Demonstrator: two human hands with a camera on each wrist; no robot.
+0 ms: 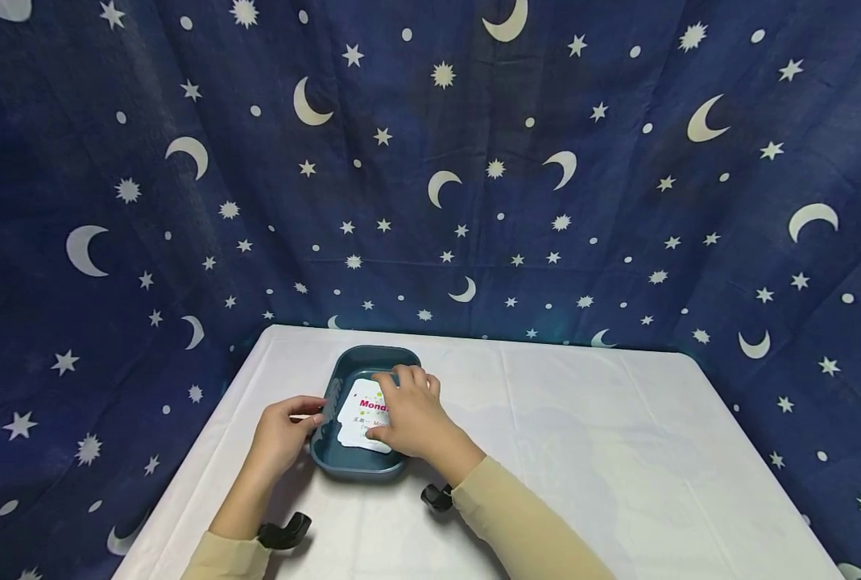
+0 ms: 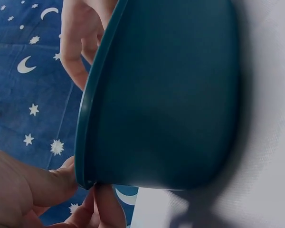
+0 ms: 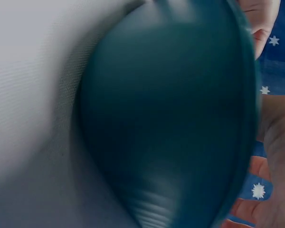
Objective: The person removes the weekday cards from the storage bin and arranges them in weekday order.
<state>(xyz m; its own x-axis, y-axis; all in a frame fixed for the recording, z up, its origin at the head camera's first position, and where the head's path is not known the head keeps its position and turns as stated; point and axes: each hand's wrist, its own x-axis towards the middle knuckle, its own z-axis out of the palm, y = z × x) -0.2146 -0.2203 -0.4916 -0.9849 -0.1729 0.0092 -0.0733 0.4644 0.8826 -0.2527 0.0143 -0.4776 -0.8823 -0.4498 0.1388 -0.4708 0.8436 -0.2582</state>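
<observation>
Pinching oblong blue-green plastic tray (image 1: 358, 474) at nine o'clock: left hand (image 1: 282, 431). Right hand (image 1: 417, 415), three o'clock, over flat white paper-like cards (image 1: 362, 427) inside; can't tell if gripping. Probably light, bendy; best held by edges.

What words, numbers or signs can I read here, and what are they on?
"Mond", pink, on the card in the tray; the right hand hides the end.
"Mo", smaller, beneath it; the rest of that line is too blurred.
Lowest line: too small to read.
I can read nothing elsewhere.
</observation>
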